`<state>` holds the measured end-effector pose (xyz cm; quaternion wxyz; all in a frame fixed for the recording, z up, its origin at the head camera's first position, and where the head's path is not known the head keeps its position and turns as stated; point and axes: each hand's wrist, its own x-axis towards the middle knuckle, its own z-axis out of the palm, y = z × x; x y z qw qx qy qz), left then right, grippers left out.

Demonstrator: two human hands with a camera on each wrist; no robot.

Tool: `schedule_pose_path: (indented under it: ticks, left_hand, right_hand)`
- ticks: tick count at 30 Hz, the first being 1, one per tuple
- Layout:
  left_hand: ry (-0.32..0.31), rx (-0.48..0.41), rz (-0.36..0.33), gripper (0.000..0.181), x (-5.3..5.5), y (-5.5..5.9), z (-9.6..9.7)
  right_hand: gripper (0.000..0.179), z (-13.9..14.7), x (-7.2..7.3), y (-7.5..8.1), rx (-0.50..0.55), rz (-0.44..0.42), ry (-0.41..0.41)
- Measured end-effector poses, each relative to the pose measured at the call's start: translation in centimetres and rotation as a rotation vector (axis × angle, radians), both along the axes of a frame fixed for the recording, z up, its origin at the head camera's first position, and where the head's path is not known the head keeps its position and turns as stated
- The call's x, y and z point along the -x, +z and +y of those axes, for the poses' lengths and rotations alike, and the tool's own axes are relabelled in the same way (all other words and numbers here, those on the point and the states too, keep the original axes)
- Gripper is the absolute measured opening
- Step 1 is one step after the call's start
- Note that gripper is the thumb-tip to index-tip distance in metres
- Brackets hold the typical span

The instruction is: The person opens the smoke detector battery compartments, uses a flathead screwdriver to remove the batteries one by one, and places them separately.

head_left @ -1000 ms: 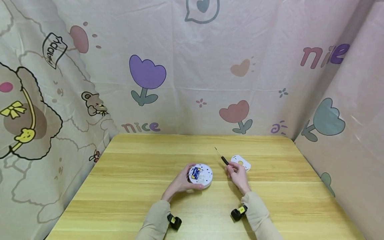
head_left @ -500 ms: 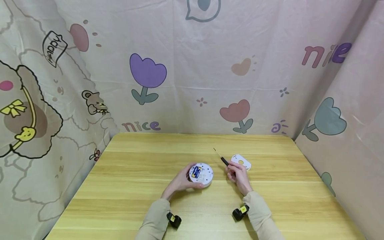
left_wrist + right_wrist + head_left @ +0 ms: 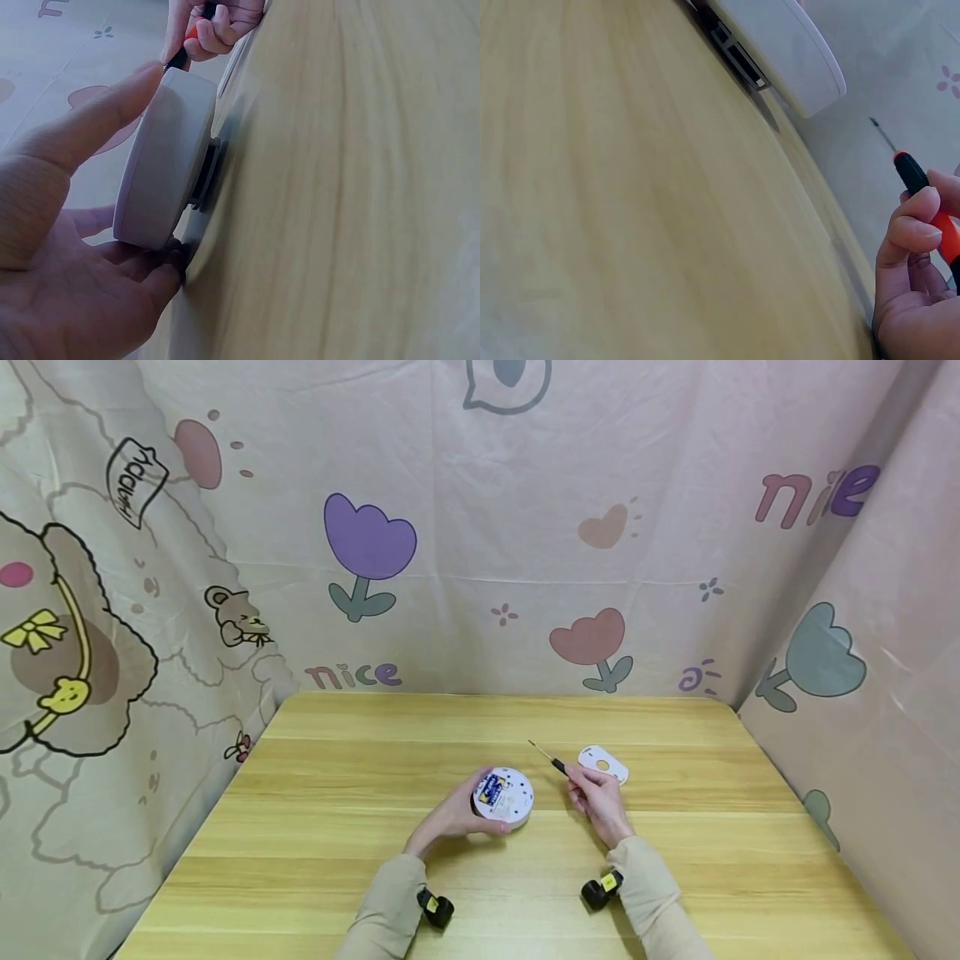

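My left hand (image 3: 453,814) grips a round white device (image 3: 512,803) by its side, thumb at the near edge. The device's upturned face has small dark holes and a blue-and-yellow label (image 3: 492,790). Seen from the left wrist, the device (image 3: 169,157) is held close over the table, with a dark bracket-like part on its underside. To its right, my right hand (image 3: 597,795) holds a thin screwdriver (image 3: 558,766), its tip pointing up and left, apart from the device. The right wrist view shows the black-and-orange handle of the screwdriver (image 3: 911,172) between thumb and fingers.
A white rounded plate (image 3: 617,770) with a central hole lies on the table just behind my right hand. The wooden table (image 3: 337,860) reaches back to a printed curtain (image 3: 465,527), which also hangs on both sides.
The screwdriver's tip has swung down and slightly left, toward the device. My left hand and the device have stayed almost in place.
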<state>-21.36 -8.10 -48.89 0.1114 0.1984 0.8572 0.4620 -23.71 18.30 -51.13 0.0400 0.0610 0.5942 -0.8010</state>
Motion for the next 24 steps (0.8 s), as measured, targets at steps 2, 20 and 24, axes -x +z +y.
schedule_pose_path:
  ticks: [2, 20, 24]
  left_hand:
    - [0.002, -0.003, -0.003, 0.107, -0.03, 0.07, 0.0]
    - [0.058, -0.098, -0.003, 0.097, -0.11, 0.23, -0.59]
    - [0.052, -0.149, -0.042, 0.094, -0.07, 0.35, -0.89]
  right_hand:
    - [0.026, -0.04, -0.04, -0.15, -0.019, 0.008, -0.008]
    - [0.031, 0.34, -0.41, -0.1, 0.013, 0.029, 0.088]
    - [0.029, 0.6, -0.48, -0.03, -0.015, 0.068, 0.129]
